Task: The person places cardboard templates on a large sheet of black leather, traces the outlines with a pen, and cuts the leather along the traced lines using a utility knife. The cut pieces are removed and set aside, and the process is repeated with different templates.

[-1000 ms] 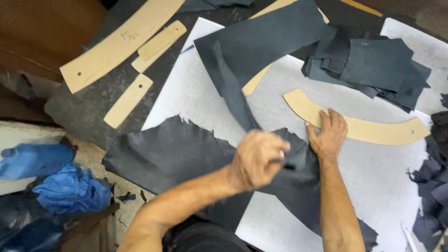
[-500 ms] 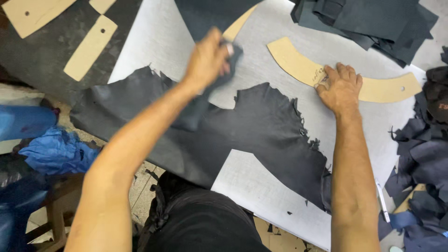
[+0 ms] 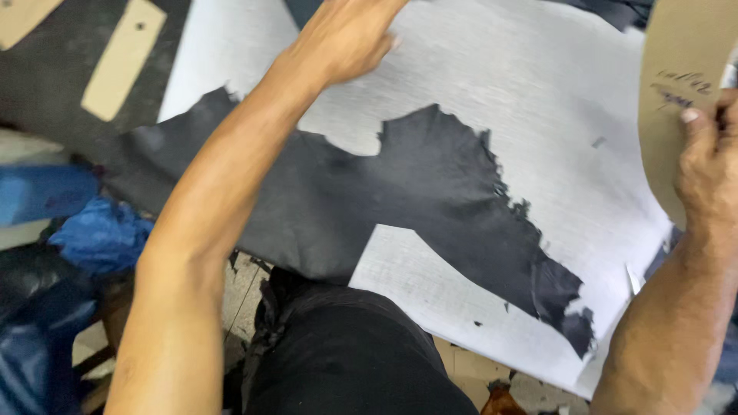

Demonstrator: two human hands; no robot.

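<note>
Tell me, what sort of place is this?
Probably a leather-cutting workshop, perhaps for shoes or bags. A ragged-edged dark leather hide lies spread on a grey cutting board, the right hand holds a cardboard pattern, and another cardboard template lies nearby.

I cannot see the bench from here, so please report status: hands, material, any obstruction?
Left hand stretched forward, open, empty. Right hand gripping tan cardboard pattern. Ragged dark leather piece flat on grey cutting board, nothing on it.
</note>
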